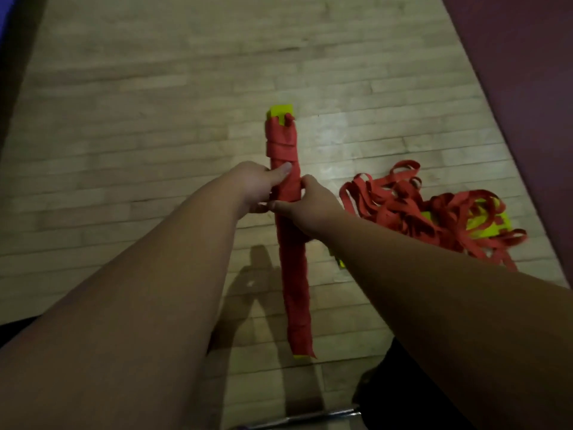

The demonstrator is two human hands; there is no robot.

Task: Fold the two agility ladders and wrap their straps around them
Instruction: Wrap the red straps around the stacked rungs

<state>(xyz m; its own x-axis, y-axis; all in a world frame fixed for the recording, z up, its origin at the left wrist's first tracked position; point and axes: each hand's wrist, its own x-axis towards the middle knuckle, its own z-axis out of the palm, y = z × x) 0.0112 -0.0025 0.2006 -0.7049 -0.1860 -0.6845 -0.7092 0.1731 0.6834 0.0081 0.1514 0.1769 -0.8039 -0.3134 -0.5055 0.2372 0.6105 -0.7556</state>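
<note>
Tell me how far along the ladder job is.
Done: first ladder folded into a bundle, red strap wound along it. In hand: left hand and right hand grip its middle. Left: second ladder lies tangled on the floor.

The person is wearing dark, seemingly black clothing (403, 383), showing at the lower right. Both forearms (139, 290) are showing bare, as are the left hand (257, 184) and right hand (307, 206); the left thumbnail (286, 166) is showing plain.

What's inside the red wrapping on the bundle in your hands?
Yellow rungs show at the far end and a sliver at the near end of the wrapped bundle; the red strap hides everything between.
</note>
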